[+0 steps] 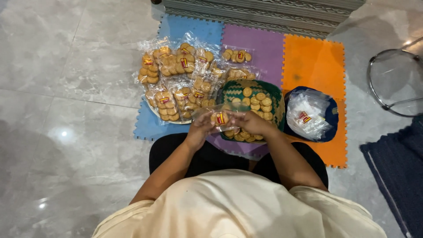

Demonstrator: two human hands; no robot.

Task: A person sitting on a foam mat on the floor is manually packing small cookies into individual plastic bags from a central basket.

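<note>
Closest in, the person sits on the floor in a cream shirt, both forearms reaching forward. The left hand (200,129) and the right hand (251,123) meet over the lap's edge, each with fingers closed on one clear plastic bag (219,118) that holds a few round biscuits and carries a small red and yellow label; the bag hangs between the two hands, just above the near rim of a green woven basket (275,94). That basket holds loose golden biscuits (257,100). Just beside it on the right sits a dark blue bowl (331,115) stuffed with empty clear bags (308,115). To the left and beyond lies a heap of filled biscuit packets (178,79), spread over foam floor tiles (313,61) in blue, purple and orange on grey marble flooring.
</note>
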